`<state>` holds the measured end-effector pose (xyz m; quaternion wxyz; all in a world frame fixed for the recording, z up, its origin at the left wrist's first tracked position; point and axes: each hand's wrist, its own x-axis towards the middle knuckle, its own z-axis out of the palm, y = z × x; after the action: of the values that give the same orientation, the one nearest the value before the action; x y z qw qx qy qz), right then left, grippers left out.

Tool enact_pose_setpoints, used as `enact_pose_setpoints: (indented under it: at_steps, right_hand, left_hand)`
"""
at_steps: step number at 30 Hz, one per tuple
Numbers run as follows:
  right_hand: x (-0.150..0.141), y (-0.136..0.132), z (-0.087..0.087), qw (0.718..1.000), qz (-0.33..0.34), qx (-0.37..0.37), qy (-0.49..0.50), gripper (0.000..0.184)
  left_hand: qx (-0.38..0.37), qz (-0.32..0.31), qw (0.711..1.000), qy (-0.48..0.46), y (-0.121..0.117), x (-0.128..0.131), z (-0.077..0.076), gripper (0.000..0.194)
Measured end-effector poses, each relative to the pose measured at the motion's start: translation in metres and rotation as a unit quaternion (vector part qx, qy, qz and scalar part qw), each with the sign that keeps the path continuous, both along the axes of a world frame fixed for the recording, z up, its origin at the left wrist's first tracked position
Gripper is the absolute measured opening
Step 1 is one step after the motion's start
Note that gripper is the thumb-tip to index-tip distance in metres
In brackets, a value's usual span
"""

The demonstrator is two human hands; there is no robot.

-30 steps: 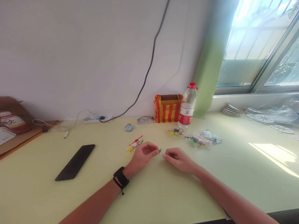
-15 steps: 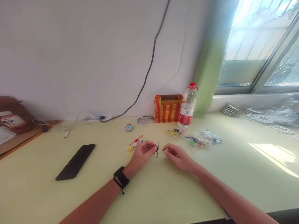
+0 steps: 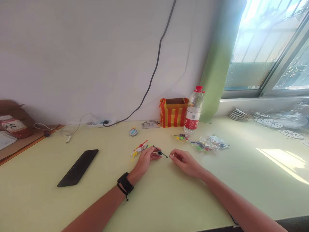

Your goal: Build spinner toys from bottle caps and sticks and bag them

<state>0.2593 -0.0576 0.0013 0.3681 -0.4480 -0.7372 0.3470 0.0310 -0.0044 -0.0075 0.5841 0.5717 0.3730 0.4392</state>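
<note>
Pinched in the fingers of my left hand (image 3: 146, 157) is a small black arrow-shaped spinner (image 3: 160, 152), slim, with a round hub and a pointed tip towards the right. My right hand (image 3: 184, 162) hovers just right of that tip, thumb and fingertips pressed together; whether something tiny sits between them I cannot make out. Just behind my left hand lie similar plastic spinners: a red one (image 3: 142, 145), a white one (image 3: 137, 150) and a yellow one (image 3: 134, 155), with a bit of blue partly hidden by the hand.
Clear plastic bags (image 3: 204, 145) of coloured parts lie beyond my right hand. Behind them stand a striped box (image 3: 173, 112) and a large bottle (image 3: 193, 112). A black phone (image 3: 78, 168) lies at left; a small round tin (image 3: 133, 131) sits near the wall. White discs (image 3: 269, 120) are far right.
The black arrow spinner has turned in my left fingers, from nearly edge-on and upright to slanting down rightward with its hub showing. My right hand has shifted very slightly.
</note>
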Motion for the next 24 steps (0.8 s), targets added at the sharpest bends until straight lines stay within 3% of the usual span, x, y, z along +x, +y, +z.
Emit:
enact_pose_setpoints:
  at_steps: [3,7,9,13,17,20,24]
  right_hand:
    - [-0.001,0.0,0.0,1.0,0.001,0.005,-0.008,0.029]
    - [-0.001,-0.001,0.0,1.0,0.003,0.009,-0.014,0.028]
    - [0.0,-0.001,0.0,1.0,0.005,0.009,-0.017,0.028]
    - [0.001,-0.001,0.0,1.0,0.008,0.005,-0.025,0.027]
    - [0.001,-0.002,0.0,0.999,0.009,0.008,-0.03,0.029]
    - [0.0,-0.002,0.001,0.999,0.013,0.007,-0.029,0.032]
    - [0.0,-0.001,0.002,0.999,0.015,0.006,-0.03,0.032]
  left_hand:
    - [0.08,-0.017,0.992,0.091,-0.008,0.002,0.003,0.035]
    - [0.206,-0.023,0.952,0.226,-0.017,0.002,0.003,0.021]
    - [0.259,0.018,0.922,0.287,-0.017,0.0,0.003,0.015]
    - [0.346,0.151,0.847,0.374,-0.009,-0.008,0.009,0.02]
    - [0.327,0.256,0.789,0.452,-0.002,-0.017,0.017,0.025]
    - [0.295,0.235,0.788,0.486,0.0,-0.019,0.013,0.043]
    - [0.311,0.136,0.811,0.477,-0.004,-0.016,0.005,0.048]
